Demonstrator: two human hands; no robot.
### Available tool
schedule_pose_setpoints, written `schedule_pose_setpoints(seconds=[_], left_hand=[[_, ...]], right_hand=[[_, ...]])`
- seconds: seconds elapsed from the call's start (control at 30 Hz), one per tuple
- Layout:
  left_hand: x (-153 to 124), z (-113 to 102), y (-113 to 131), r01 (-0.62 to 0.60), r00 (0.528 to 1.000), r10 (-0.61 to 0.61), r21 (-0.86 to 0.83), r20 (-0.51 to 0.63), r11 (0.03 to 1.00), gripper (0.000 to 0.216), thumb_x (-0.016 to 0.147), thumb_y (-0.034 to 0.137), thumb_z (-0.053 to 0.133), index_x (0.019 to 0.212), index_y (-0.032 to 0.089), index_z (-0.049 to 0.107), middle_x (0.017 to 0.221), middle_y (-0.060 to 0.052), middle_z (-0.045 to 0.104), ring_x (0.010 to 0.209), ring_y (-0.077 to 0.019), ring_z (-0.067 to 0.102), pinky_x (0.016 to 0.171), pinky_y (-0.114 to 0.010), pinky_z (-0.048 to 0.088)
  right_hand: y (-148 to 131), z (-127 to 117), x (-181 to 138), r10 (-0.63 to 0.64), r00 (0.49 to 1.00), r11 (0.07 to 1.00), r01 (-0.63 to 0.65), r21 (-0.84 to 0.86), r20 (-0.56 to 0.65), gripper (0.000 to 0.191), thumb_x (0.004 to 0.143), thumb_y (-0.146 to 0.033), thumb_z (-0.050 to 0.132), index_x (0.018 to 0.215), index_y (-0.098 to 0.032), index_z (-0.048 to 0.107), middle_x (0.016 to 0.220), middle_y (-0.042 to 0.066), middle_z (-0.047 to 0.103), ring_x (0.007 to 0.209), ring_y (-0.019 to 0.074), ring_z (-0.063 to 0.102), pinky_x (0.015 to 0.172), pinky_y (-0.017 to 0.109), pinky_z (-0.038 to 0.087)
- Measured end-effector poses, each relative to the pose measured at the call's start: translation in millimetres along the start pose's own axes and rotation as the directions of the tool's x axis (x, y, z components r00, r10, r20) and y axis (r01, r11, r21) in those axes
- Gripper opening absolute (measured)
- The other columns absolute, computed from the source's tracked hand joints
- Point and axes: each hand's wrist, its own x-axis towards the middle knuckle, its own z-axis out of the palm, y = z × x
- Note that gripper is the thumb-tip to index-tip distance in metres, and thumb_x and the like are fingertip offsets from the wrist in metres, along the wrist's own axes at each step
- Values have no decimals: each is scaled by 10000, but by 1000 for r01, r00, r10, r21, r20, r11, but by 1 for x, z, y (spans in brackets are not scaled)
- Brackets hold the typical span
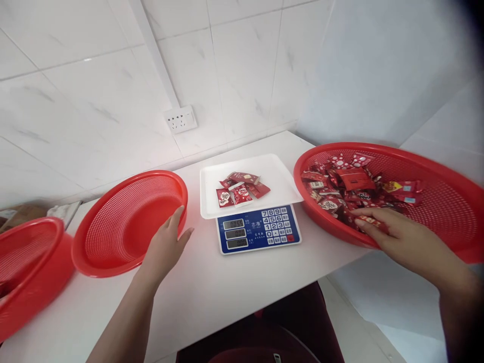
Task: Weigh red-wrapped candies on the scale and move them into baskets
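Observation:
My left hand [166,241] rests on the rim of an empty red basket [109,252], thumb inside and fingers outside, so it grips the rim. My right hand [393,233] reaches into a larger red basket [446,201] holding several red wrapped sweets [348,186]; its fingers lie among the wrappers near the front rim, and whether they hold one is unclear. Between the baskets stands a digital scale [259,229] with a white tray [280,171] carrying several red sweet packets [240,190].
A third red basket [26,272] sits at the far left edge. The white table [212,287] ends just in front of me and drops off at the right. Tiled walls with a socket [180,119] close the back. A dark red seat [287,327] lies below.

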Motion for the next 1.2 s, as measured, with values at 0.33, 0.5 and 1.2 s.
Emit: schedule_pose_setpoints(seconds=[0.33, 0.5, 1.2], left_hand=[[60, -21, 56, -395, 906, 406, -110, 122, 912, 517, 887, 393, 426, 1378, 260, 338, 1480, -56, 344, 1343, -238, 324, 1057, -399, 339], [100, -16, 72, -408, 872, 436, -161, 222, 899, 547, 786, 358, 561, 1307, 254, 431, 1330, -62, 530, 1183, -269, 508, 936, -393, 448], [138, 37, 104, -714, 685, 705, -24, 182, 700, 841, 708, 750, 442, 1382, 263, 321, 1428, -102, 381, 1387, -345, 146, 1112, -544, 57]], right_hand=[[-4, -2, 0, 13, 1000, 1000, -13, 20, -6, 438, 747, -611, 377, 951, -301, 611, 1102, 21, 650, 1032, 261, 590, 821, 413, 490], [-7, -3, -1, 20, 1000, 1000, -19, 24, -20, 419, 742, -595, 389, 937, -296, 609, 1080, 23, 659, 1011, 266, 600, 812, 422, 487], [-7, -4, -3, 4, 1000, 1000, -3, 12, -28, 415, 764, -591, 396, 967, -300, 611, 1077, 18, 656, 999, 258, 600, 755, 391, 501]])
